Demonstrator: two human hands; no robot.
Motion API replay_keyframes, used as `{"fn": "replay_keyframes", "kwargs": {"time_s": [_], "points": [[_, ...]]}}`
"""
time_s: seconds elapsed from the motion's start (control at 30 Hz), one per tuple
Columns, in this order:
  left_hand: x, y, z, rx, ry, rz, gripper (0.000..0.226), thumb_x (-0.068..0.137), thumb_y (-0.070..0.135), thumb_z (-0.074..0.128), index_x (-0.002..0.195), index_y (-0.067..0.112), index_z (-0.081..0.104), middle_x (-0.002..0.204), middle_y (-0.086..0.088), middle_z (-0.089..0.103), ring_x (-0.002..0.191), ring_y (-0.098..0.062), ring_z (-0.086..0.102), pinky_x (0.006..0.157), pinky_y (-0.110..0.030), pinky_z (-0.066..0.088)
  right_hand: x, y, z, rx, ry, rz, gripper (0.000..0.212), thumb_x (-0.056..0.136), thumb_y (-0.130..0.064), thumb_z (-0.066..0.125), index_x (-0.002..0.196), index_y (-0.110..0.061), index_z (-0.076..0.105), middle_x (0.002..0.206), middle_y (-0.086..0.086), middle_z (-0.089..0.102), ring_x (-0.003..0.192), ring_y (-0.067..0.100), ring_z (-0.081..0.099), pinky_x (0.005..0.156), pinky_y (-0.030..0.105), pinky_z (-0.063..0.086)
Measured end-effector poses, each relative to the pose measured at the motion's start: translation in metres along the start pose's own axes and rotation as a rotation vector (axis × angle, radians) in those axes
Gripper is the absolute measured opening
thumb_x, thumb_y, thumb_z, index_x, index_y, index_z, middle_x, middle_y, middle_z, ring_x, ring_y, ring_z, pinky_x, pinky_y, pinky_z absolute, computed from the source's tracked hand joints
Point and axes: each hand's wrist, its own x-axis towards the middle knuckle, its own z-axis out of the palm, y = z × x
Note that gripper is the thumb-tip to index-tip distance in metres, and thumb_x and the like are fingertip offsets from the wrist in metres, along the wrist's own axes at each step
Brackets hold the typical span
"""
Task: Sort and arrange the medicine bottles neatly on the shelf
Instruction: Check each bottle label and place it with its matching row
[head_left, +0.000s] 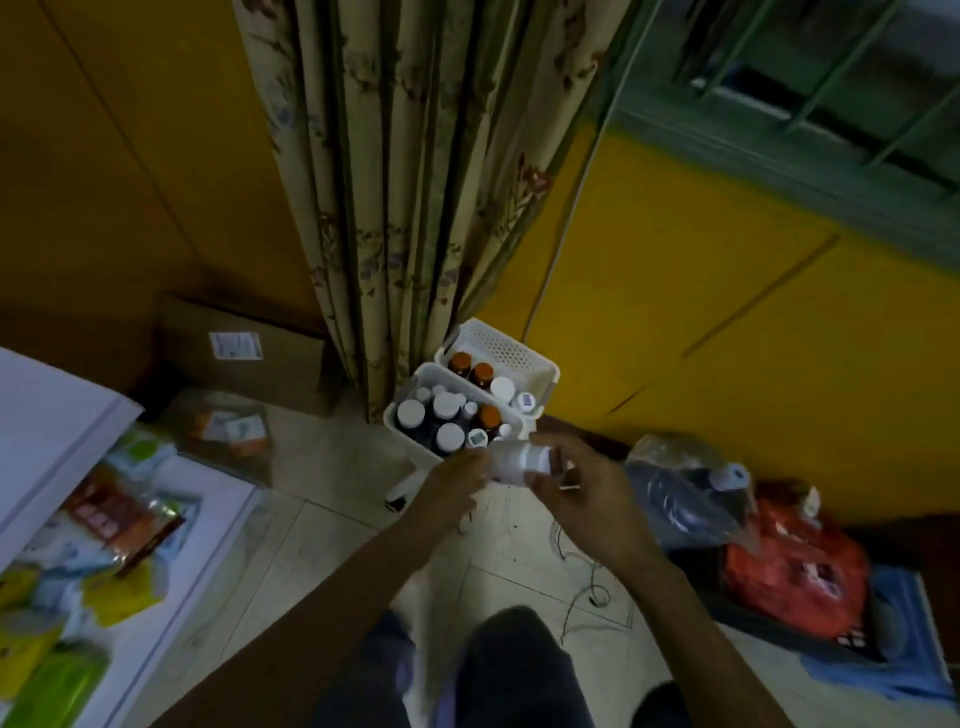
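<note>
- Bottle (511, 462) of smooth white plastic, cylindrical, lying on its side in the air between both hands, just in front of the near basket and above the floor.
- Left hand (457, 486) gripping the bottle's left end, fingers (470, 462) curled close about it; blurred, so finer detail of the hold not readable.
- Right hand (576, 491) holding the right end, thumb below and fingers (550, 444) bent over the top, pinching the bottle between them.
- Near basket (402, 410) of white moulded plastic with rounded corners, packed with upright round bottles: dark bottles (410, 413) with flat white caps, one amber bottle (489, 415) with an orange cap.
- Far basket (498, 345) right behind it, wall pierced in a fine grid, holding two more orange-capped amber bottles and some white ones.
- Curtain (415, 182), pleated cloth with a faded floral print, hanging behind the baskets.
- Floor (332, 467) of pale glossy tiles.
- Cardboard box (239, 353) with a white label at left; crumpled clear plastic bag (685, 488) at right.
</note>
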Motion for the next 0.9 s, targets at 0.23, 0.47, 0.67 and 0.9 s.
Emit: {"fn": "replay_keyframes", "kwargs": {"time_s": [0.23,0.47,0.67,0.9], "points": [[0.075,0.014,-0.004,0.713,0.133,0.403,0.060,0.091,0.044,0.043,0.142,0.013,0.038,0.140,-0.006,0.050,0.129,-0.019,0.046,0.106,-0.027,0.035,0.144,0.072,-0.009,-0.122,-0.130,0.130,0.035,0.086,-0.015,0.069,0.120,-0.011,0.061,0.101,0.009,0.065,0.094,0.023,0.062,0.073,0.021,0.039],[0.147,0.033,0.027,1.153,0.267,0.375,0.061,0.089,0.041,0.039,0.138,0.005,0.037,0.142,-0.019,0.046,0.133,-0.034,0.041,0.102,-0.052,0.040,0.275,0.151,-0.001,-0.305,-0.354,0.072,0.040,0.087,-0.022,0.068,0.126,-0.018,0.058,0.112,0.010,0.066,0.100,0.025,0.062,0.074,0.022,0.040],[0.201,0.012,0.044,1.251,0.227,0.230,0.066,0.094,0.047,0.027,0.141,0.003,0.038,0.145,-0.018,0.042,0.135,-0.034,0.038,0.105,-0.054,0.038,0.341,0.213,0.026,-0.522,-0.589,-0.024,0.043,0.091,-0.026,0.062,0.133,-0.020,0.051,0.123,0.008,0.062,0.112,0.026,0.058,0.087,0.035,0.047],[0.250,0.000,0.058,1.250,0.266,0.189,0.080,0.073,0.040,0.074,0.136,0.001,0.046,0.139,-0.020,0.048,0.130,-0.037,0.043,0.098,-0.056,0.041,0.371,0.254,0.067,-0.589,-0.732,-0.060,0.042,0.093,-0.026,0.059,0.134,-0.021,0.049,0.127,0.006,0.060,0.114,0.025,0.057,0.086,0.033,0.046]]}}
